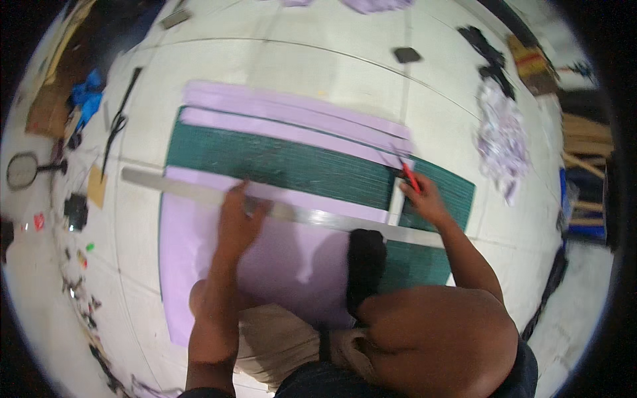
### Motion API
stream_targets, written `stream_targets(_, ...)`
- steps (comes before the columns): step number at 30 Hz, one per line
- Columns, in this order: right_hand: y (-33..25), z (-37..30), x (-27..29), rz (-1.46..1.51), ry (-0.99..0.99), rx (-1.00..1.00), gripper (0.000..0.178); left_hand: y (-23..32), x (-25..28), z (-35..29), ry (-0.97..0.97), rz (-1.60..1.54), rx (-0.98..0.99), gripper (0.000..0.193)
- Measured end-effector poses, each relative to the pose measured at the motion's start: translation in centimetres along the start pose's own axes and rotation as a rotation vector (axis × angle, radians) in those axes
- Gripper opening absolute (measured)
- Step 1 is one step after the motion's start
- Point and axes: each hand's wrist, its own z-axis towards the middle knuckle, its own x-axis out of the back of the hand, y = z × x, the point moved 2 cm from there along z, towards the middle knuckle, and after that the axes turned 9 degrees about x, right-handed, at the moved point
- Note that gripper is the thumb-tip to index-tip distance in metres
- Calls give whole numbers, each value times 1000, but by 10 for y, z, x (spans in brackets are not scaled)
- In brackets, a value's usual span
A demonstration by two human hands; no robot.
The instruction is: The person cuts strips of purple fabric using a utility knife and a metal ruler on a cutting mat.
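Note:
My left hand (240,215) presses on a long metal ruler (318,219) and holds it down, its fingers and thumb spread across it. A dark grey patch shows by that hand, too blurred to name. The ruler lies over a large lilac sheet (285,259) on a green cutting mat (285,156). In my right hand (428,202), a red-handled cutter knife (411,178) is gripped above the mat's right part, past the ruler's far side. Cut lilac strips (292,109) lie along the mat's far edge. A narrow white strip (396,202) shows just left of the right hand.
Black scissors (116,126) lie on the tiled floor at left, near a tan card (97,186). A dark block (406,55) sits farther off. Crumpled pale fabric (502,139) is at right. My knees and black-covered foot (366,262) border the sheet.

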Motion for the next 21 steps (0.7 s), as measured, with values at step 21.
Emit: stream_targets(21, -321, 207, -312, 511, -265, 323, 32, -104, 78, 20, 424, 134, 421, 101)
